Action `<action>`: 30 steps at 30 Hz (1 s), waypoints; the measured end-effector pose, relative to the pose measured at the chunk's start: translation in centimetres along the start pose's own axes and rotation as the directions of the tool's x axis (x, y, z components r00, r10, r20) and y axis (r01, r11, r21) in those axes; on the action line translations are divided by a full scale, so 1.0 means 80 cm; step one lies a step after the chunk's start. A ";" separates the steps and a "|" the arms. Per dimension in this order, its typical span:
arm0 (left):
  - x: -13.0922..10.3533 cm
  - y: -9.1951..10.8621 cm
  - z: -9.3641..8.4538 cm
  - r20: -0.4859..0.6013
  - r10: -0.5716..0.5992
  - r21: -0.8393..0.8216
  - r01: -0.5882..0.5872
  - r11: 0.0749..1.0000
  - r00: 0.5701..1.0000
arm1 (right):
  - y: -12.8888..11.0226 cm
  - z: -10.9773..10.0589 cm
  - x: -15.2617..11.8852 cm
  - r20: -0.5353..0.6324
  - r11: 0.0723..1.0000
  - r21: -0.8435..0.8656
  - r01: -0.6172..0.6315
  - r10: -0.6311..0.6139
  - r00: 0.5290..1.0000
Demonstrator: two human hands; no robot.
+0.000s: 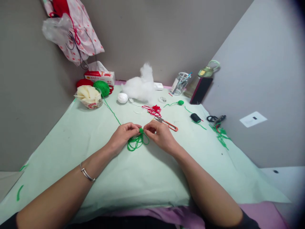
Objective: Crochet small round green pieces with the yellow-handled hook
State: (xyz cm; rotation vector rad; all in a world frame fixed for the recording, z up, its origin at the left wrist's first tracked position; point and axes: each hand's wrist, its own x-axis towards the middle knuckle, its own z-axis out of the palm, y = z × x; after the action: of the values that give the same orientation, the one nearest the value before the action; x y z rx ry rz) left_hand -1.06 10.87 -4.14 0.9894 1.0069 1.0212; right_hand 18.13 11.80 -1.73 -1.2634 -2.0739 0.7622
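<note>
Between my two hands is a small bunch of green yarn, with loose loops hanging below the fingertips onto the table. My left hand pinches the gathered top of the yarn from the left. On the other side, the thumb and fingers of my right hand are pressed together at the same gathered spot. A green strand runs from there up to a green yarn ball at the back left. Just beyond my right hand lie thread snips with orange handles, partly hidden by that hand.
Red yarn, a white yarn ball and fluffy white stuffing lie beyond my hands. A paper tub stands back left. Back right are a glass jar, a phone against a bottle, and green scraps.
</note>
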 end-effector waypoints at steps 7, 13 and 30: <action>0.000 -0.002 0.002 0.028 -0.031 -0.082 0.034 0.996 0.999 | 0.000 0.004 0.000 0.008 1.000 0.021 -0.014 0.014 1.000; 0.000 -0.002 0.002 0.028 -0.030 -0.102 0.033 0.994 0.999 | 0.000 0.005 -0.001 0.003 1.000 0.014 -0.011 0.011 1.000; 0.002 -0.001 0.007 -0.086 0.015 -0.046 -0.019 0.999 0.996 | -0.002 0.010 -0.001 -0.029 0.991 -0.136 -0.015 0.011 1.000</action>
State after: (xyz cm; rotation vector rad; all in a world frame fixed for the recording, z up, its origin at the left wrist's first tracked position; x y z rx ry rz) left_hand -0.45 10.88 -4.13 0.9239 1.0420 1.1036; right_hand 17.46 11.54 -2.14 -1.3545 -2.1268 0.6137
